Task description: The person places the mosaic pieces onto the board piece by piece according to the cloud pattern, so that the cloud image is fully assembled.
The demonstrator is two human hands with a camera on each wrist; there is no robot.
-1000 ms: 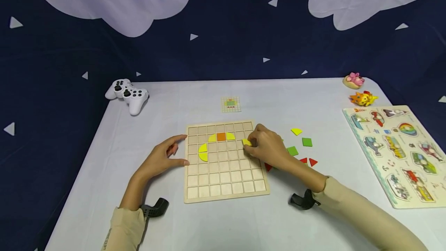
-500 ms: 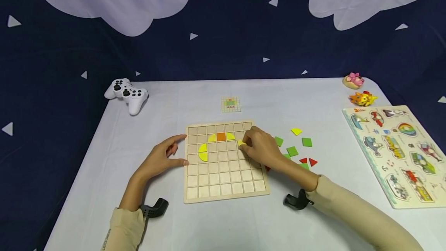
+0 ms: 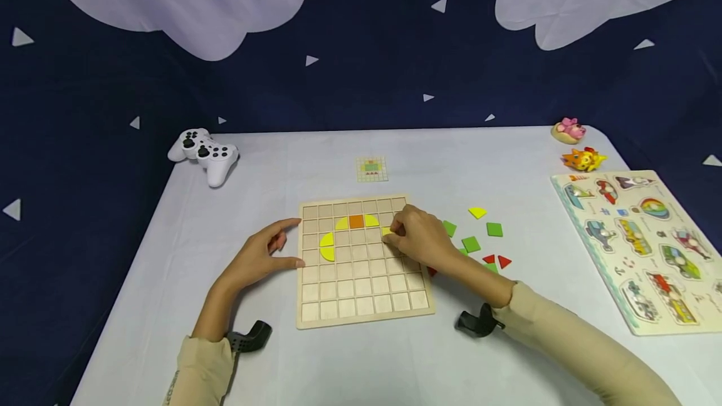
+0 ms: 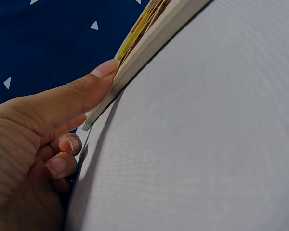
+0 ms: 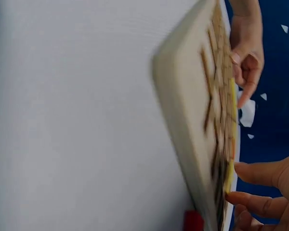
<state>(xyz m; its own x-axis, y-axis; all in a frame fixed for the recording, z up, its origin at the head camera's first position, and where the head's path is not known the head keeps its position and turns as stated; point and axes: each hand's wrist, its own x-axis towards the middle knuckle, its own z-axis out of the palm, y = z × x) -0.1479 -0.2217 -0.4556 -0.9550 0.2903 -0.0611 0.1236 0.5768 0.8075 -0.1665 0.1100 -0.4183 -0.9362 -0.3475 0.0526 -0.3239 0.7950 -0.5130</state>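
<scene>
Spreading across the white table [image 3: 395, 362], our work centres on the wooden grid board [image 3: 361, 306]. Our left hand [image 3: 261, 259] braces its left edge, thumb and forefinger straight, grasping nothing. Our right hand [image 3: 420, 238] pinches a small yellow piece [image 3: 386, 231] onto the board's upper right cells.

Playroom: toys [image 3: 575, 145], cloud backdrop [image 3: 169, 5]

- The right hand [image 3: 420, 240] covers most of the yellow piece [image 3: 386, 231] on the wooden grid board [image 3: 361, 306]; its shape cannot be told.
- The same hand hides part of a red piece [image 3: 432, 272] beside the board.
- The pattern card [image 3: 371, 168] behind the board is too small to read.
- The right wrist view shows the board blurred.
</scene>
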